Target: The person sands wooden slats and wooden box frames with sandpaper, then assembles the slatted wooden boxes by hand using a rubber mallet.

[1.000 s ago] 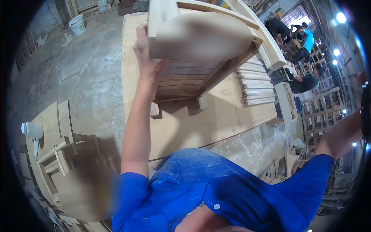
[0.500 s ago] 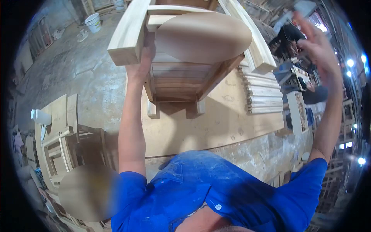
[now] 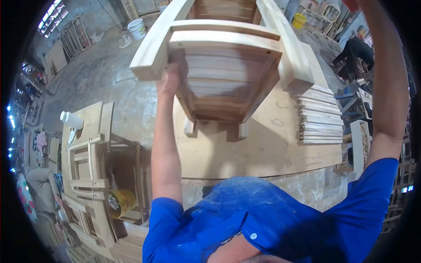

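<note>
The left hand [image 3: 172, 75] is pressed against the front corner of a raw wooden chair frame [image 3: 228, 65], fingers wrapped around the rail where the slatted seat meets the leg; the right hand is raised out of the top of the view, so only its forearm can be seen and its state cannot be told, though it probably steadies the far side. The chair frame is held tilted above the plywood worktable [image 3: 263, 153], its lower feet resting on the board; a stack of cut slats [image 3: 319, 116] lies just beside it to the right. A white bottle [image 3: 71, 118] stands on a smaller frame at the left, and a yellow tin [image 3: 120, 202] sits lower down among further frames.

For the turning to be done well, the weight should be kept over the two feet on the board; the grip should be kept on the solid rail rather than the thin slats; the frame should be swung clear of the slat stack.
</note>
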Motion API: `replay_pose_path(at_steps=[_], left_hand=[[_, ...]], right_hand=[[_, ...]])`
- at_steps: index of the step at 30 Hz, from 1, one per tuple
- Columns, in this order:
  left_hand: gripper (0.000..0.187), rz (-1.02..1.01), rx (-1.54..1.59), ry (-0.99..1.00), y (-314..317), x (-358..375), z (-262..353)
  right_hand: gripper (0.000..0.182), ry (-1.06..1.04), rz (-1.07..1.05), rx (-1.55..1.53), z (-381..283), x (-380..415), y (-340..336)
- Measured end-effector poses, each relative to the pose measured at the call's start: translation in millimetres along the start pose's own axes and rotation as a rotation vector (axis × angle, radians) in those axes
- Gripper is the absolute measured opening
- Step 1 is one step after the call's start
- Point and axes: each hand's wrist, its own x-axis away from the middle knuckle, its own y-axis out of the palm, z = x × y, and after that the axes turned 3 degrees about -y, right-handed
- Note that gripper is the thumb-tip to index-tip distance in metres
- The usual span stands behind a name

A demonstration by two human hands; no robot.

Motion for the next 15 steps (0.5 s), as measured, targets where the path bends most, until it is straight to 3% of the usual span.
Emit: replay_pose_path(at_steps=[4, 5, 7, 8, 9, 10, 11, 12, 14, 15], left_hand=[[0.059, 0.102, 0.06, 0.086, 7.9, 5.4, -9.7], [0.059, 0.098, 0.059, 0.096, 8.9, 7.0, -14.3], [0.063, 0.152, 0.075, 0.091, 12.8, 6.4, -23.6], [0.063, 0.141, 0.072, 0.094, 15.4, 2.6, -26.2], [0.057, 0.216, 0.024, 0.139, 16.8, 2.1, -30.3], [0.051, 0.285, -0.026, 0.181, 17.1, 3.8, -34.7], [0.051, 0.256, -0.029, 0.178, 18.2, 1.7, -38.3], [0.052, 0.302, -0.026, 0.194, 19.6, -4.3, -42.1], [0.048, 0.313, -0.132, 0.162, 5.8, -5.7, -67.6], [0.043, 0.282, -0.24, 0.138, -5.4, -9.7, -85.1]], right_hand=[[0.059, -0.172, 0.46, -0.26, 9.6, 4.7, -82.6], [0.053, -0.055, 0.675, -0.086, 56.6, 3.3, -117.9], [0.043, 0.39, 0.687, -0.035, 86.7, 5.7, -138.8], [0.039, 0.184, 0.644, 0.526, 183.0, -5.0, -115.8], [0.037, 0.018, 0.734, 1.141, 233.3, -14.1, -77.2], [0.041, -0.081, 0.493, 0.924, 273.5, 1.0, -65.3], [0.045, -0.121, 0.254, 0.666, 272.7, 17.9, -38.3], [0.045, 0.414, 0.169, 0.203, 246.8, 28.5, -28.8], [0.062, 0.526, 0.278, 0.037, 253.8, 59.2, -30.6], [0.079, 0.386, 0.547, 0.096, 317.7, 84.1, -0.7]])
